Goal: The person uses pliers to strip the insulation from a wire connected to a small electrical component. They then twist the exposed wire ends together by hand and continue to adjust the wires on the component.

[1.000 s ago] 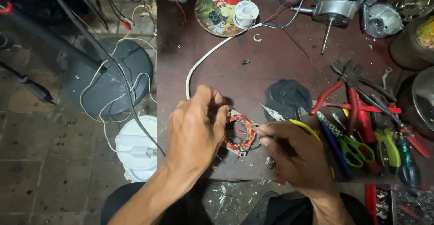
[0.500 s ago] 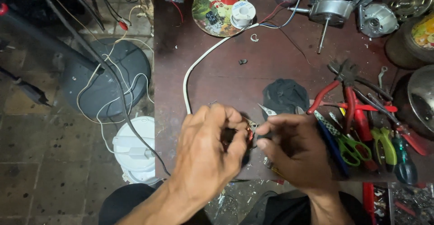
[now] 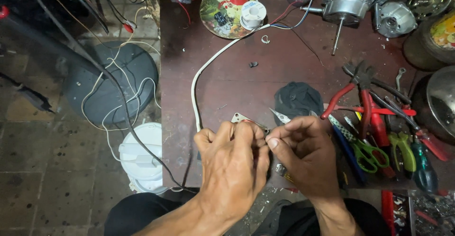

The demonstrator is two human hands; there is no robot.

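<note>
My left hand [image 3: 232, 165] is closed over a small motor stator at the front edge of the dark red table [image 3: 237, 79]. The stator is almost fully hidden; only a metal tab [image 3: 240, 118] shows above my fingers. My right hand [image 3: 305, 155] presses against the left, its thumb and forefinger pinched at the stator's right side. What they pinch is too small to see. A white cable [image 3: 199, 82] curves from the back of the table down to my left hand. A pointed metal tip [image 3: 280, 116] lies just beyond my right fingers.
A black cloth [image 3: 296, 98] lies behind my right hand. Red pliers [image 3: 360, 86], green scissors [image 3: 372, 153] and screwdrivers [image 3: 422, 167] crowd the right side. At the back are a plate [image 3: 215, 8] with tape and solder and a fan motor [image 3: 350, 4]. A white bucket [image 3: 142, 158] stands on the floor to the left.
The stator's copper winding showed between my hands a second ago. My hands have since closed together over it and hide it.
</note>
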